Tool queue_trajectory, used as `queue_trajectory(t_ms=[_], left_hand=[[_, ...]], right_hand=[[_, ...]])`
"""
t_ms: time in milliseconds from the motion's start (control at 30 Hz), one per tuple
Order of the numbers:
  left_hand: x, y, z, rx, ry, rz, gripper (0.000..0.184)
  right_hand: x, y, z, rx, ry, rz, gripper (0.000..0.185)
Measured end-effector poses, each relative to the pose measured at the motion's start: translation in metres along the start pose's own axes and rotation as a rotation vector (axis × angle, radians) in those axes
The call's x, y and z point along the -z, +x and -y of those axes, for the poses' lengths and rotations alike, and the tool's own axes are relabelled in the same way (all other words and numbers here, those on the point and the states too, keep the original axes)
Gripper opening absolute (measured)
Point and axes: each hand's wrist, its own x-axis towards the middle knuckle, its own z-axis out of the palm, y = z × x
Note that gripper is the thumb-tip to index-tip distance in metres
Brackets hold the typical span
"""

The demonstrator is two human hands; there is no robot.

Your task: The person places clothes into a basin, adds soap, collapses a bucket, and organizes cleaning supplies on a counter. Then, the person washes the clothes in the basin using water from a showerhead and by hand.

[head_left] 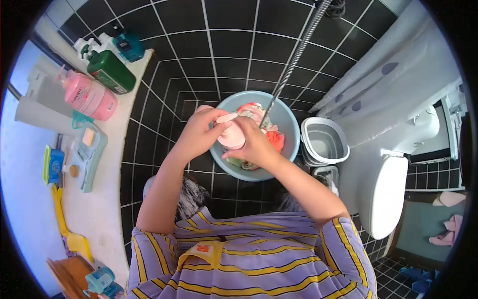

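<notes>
A pale pink plastic pump bottle [232, 139] is held between both hands, above the left part of a round, light blue plastic basin [293, 128] in which crumpled, multicoloured fabric garments [275, 140] are contained. The body of the bottle is clasped at its right side by the right hand [258, 144], with the thumb set along the near edge and the fingers along the far edge. The narrow, pale pink pump head [227, 117] is located at the far end of the body, directly beside the left hand [199, 130], by whose thumb and fingers it appears to be pinched. The long axis is seen foreshortened from above; its exact tilt cannot be told. The pump head is thus nearer to the left hand, whereas the garments, to the right and below, are nearer to the right hand.
</notes>
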Motion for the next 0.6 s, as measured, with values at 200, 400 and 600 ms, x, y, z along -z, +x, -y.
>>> queue_trajectory(t_ms=[200, 400, 600], left_hand=[[-0.035, 0.023, -0.003, 0.143, -0.286, 0.042, 0.036], [-0.055, 0.021, 0.064, 0.488, -0.701, 0.164, 0.089], [-0.094, -0.006, 0.036, 0.16, -0.261, 0.097, 0.117]], right_hand=[[-0.005, -0.003, -0.042, -0.165, 0.195, -0.181, 0.082], [0.002, -0.002, -0.067, -0.479, 0.606, -0.256, 0.069], [0.014, 0.009, -0.048, -0.424, 0.643, -0.33, 0.07]])
